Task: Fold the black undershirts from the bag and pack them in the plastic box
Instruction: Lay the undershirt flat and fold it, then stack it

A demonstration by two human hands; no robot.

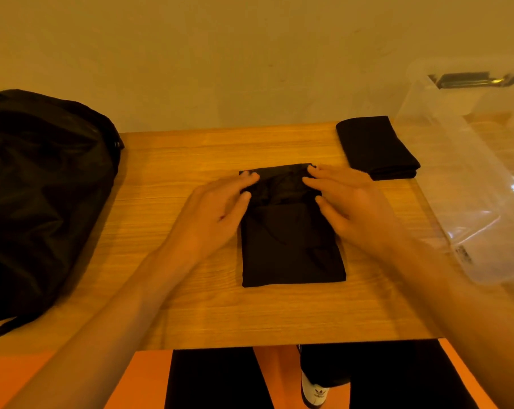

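Note:
A black undershirt (288, 249) lies partly folded into a narrow rectangle in the middle of the wooden table (173, 290). My left hand (217, 208) rests at its upper left edge, fingers spread and lightly bent, fingertips touching the rumpled top. My right hand (347, 205) mirrors it at the upper right edge, fingertips on the cloth. A second black undershirt (376, 146), folded, lies at the table's far right. The clear plastic box (474, 178) stands at the right edge of the table. The black bag (40, 196) sits at the left.
A pale wall rises right behind the table. Below the table's near edge I see my legs in black trousers and a white shoe (314, 391) on an orange floor. Bare wood shows between the bag and the shirt.

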